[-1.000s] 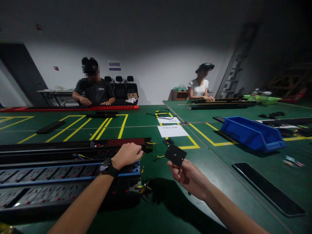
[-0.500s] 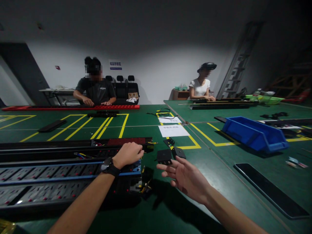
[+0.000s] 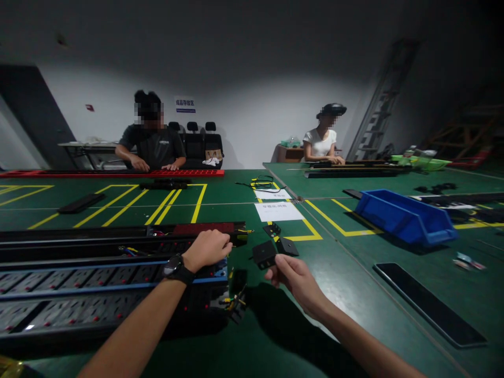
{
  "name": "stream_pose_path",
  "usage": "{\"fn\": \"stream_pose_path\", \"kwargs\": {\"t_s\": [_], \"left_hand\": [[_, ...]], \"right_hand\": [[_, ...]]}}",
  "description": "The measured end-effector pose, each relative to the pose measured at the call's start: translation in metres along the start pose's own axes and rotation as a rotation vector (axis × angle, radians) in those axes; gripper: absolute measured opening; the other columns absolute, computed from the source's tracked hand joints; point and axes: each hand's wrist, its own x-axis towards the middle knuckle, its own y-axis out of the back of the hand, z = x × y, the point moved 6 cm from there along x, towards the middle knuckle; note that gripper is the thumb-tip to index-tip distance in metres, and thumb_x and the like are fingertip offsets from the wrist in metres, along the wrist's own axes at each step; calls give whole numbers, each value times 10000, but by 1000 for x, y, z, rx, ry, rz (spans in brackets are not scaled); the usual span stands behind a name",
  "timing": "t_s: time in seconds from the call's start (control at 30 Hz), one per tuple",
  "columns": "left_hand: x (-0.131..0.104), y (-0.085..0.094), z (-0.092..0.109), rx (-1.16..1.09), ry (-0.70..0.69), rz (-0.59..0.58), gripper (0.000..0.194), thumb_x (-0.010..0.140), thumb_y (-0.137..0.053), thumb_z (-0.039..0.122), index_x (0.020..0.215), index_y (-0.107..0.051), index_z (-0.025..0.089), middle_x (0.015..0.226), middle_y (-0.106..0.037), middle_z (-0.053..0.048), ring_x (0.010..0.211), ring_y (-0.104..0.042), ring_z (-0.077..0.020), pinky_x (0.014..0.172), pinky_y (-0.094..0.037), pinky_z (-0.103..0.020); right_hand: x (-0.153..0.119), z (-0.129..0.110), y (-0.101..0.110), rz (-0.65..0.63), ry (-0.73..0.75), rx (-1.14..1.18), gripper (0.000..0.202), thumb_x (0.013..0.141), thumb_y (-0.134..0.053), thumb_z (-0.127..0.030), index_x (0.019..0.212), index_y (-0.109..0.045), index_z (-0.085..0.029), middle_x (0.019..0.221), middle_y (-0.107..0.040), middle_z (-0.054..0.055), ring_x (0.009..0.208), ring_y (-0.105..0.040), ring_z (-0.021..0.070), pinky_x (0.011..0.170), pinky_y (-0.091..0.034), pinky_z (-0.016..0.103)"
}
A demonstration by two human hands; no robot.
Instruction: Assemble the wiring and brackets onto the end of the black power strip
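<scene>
My right hand (image 3: 295, 281) pinches the near right edge of a small black box (image 3: 263, 253) between thumb and fingers, just above the green table. Close behind that box lies another black block (image 3: 287, 246), and beyond it a small black part (image 3: 272, 229). My left hand (image 3: 208, 250), with a dark watch on its wrist, lies over the right end of the long black socket strips. Its fingers are curled, and their undersides are hidden. The blue-edged strip (image 3: 137, 286) runs beneath that wrist. Loose wires (image 3: 235, 302) stick out from the end of the nearest strip.
A blue bin (image 3: 405, 218) and a dark phone-like slab (image 3: 429, 304) are on the right. White paper sheets (image 3: 279, 211) lie inside yellow tape lines. Across the table, one person (image 3: 151, 144) works at a red rail (image 3: 200, 172); another person (image 3: 321, 144) is at black rails.
My right hand has turned and closed from spread fingers to a pinch on the small black box, which has tilted slightly. My left hand has stayed in place.
</scene>
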Motion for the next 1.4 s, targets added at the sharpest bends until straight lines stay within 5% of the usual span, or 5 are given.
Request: {"fn": "stream_pose_path", "kwargs": {"t_s": [0.13, 0.33, 0.8, 1.2, 1.4], "left_hand": [[-2, 2, 2, 1, 2, -17, 361, 1040, -477, 385, 923, -760, 193, 986, -806, -163, 942, -779, -330, 815, -563, -400], [-3, 4, 3, 1, -3, -8, 368, 1044, -473, 371, 986, -784, 183, 1014, -809, -173, 980, -784, -340, 844, -580, -415], [-5, 4, 3, -19, -11, 6, 357, 1024, -486, 313, 995, -799, 145, 1022, -808, -213, 1010, -787, -377, 851, -604, -451], [-3, 0, -2, -47, -11, 34, 339, 1003, -499, 315, 977, -805, 171, 1007, -820, -186, 1000, -793, -359, 856, -609, -435], [-5, 0, -2, -33, 0, 19, 362, 1020, -465, 309, 982, -800, 177, 1028, -820, -176, 1014, -791, -347, 873, -606, -433]], "right_hand": [[6, -9, -4, -36, 174, -341, 618, 919, -616, -794, 758, -782, -221, 739, -756, 75, 663, -647, 211, 646, -481, 325], [32, 2, -17, -170, 169, -546, 529, 986, -585, -685, 776, -751, -228, 803, -779, 86, 686, -662, 224, 648, -471, 318], [64, 18, -45, -95, 414, -999, 356, 1053, -465, -348, 743, -607, -247, 708, -658, 37, 690, -611, 212, 678, -385, 307], [50, 22, -53, -91, 577, -1424, 239, 1056, -568, -190, 1124, -797, -189, 1061, -708, 118, 994, -653, 266, 845, -527, 353], [50, 26, -60, -163, 493, -1526, 377, 1085, -516, -195, 1405, -713, -173, 1356, -721, 144, 1198, -634, 332, 966, -548, 471]]}}
